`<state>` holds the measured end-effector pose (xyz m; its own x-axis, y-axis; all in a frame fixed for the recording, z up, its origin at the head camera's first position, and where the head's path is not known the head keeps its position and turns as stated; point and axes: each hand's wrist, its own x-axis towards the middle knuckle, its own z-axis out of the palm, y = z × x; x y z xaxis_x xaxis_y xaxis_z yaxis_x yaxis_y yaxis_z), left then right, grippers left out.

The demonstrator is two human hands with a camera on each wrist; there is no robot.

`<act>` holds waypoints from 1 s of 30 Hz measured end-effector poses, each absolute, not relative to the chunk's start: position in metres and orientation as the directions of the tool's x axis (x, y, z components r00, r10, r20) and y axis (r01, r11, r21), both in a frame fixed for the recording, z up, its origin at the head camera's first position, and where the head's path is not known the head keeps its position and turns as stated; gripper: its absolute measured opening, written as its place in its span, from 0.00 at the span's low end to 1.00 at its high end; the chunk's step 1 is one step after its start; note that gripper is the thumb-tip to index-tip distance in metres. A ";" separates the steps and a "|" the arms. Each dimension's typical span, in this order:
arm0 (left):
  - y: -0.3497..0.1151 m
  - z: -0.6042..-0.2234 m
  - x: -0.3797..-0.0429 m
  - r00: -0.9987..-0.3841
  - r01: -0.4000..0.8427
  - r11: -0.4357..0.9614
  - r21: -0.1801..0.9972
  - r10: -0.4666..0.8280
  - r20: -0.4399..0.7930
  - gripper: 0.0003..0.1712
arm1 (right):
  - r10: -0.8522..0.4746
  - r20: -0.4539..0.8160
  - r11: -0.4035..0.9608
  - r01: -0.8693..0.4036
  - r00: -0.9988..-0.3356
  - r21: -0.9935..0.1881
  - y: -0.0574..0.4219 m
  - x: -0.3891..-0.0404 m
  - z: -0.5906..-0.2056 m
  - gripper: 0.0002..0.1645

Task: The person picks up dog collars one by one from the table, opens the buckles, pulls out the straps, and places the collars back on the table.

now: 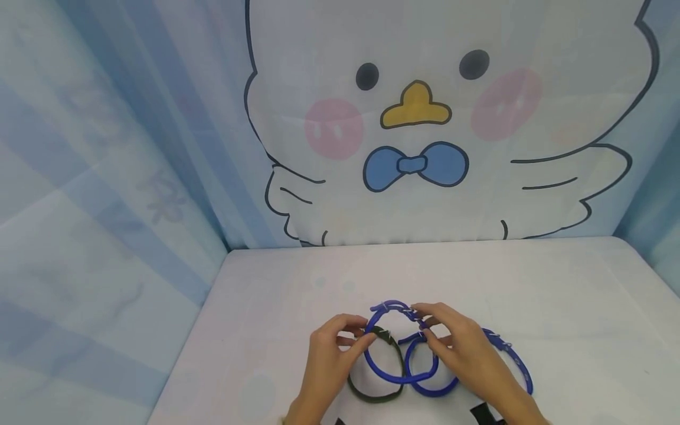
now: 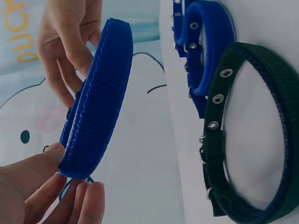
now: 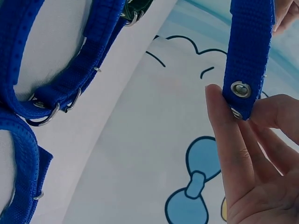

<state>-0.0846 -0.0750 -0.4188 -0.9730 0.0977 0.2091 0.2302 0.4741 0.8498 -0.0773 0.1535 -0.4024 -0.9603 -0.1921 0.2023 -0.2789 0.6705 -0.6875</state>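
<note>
Both hands hold up a blue pet collar (image 1: pixel 390 376) fastened into a loop with a metal buckle. My left hand (image 1: pixel 332 354) pinches its left side between thumb and fingers. On the other side, my right hand (image 1: pixel 467 342) pinches the strap's end between thumb and fingers, close to a metal eyelet in the right wrist view. Beneath it lies a dark green collar (image 2: pixel 289 93), looped and buckled, nearest the left hand. A second blue collar (image 1: pixel 432 392) lies beside the green one, partly hidden by the right hand. The third blue collar (image 1: pixel 520 363) rests farther right, its left part hidden.
The collars lie on a white table (image 1: pixel 297 295). Behind it hangs a curtain (image 1: pixel 414 218) with a cartoon bird print, and blue-striped cloth (image 1: pixel 106 236) hangs at the left. A black piece (image 1: pixel 482 414) shows by the right wrist.
</note>
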 end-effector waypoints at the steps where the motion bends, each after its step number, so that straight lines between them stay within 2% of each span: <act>1: -0.075 -0.418 -0.085 -0.973 0.229 0.477 0.848 0.097 0.208 0.13 | -0.192 0.205 0.673 -0.281 -0.960 -0.684 0.153 -0.077 -0.402 0.26; 10: -0.074 -0.412 -0.090 -0.974 0.226 0.442 0.868 0.101 0.203 0.18 | -0.184 0.213 0.693 -0.280 -0.960 -0.664 0.150 -0.075 -0.396 0.26; 24: -0.077 -0.406 -0.093 -0.981 0.153 0.377 0.913 0.170 0.094 0.17 | -0.246 0.275 0.642 -0.369 -0.929 -0.672 0.147 -0.070 -0.393 0.26; 30: -0.076 -0.405 -0.091 -0.983 0.143 0.368 0.919 0.165 0.087 0.15 | -0.227 0.313 0.665 -0.381 -0.922 -0.642 0.143 -0.072 -0.391 0.19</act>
<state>-0.0909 -0.0756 -0.4054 -0.9825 0.1647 0.0869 0.1429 0.3676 0.9189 -0.0715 0.1433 -0.3914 -0.9223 -0.2271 0.3126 -0.3814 0.6648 -0.6423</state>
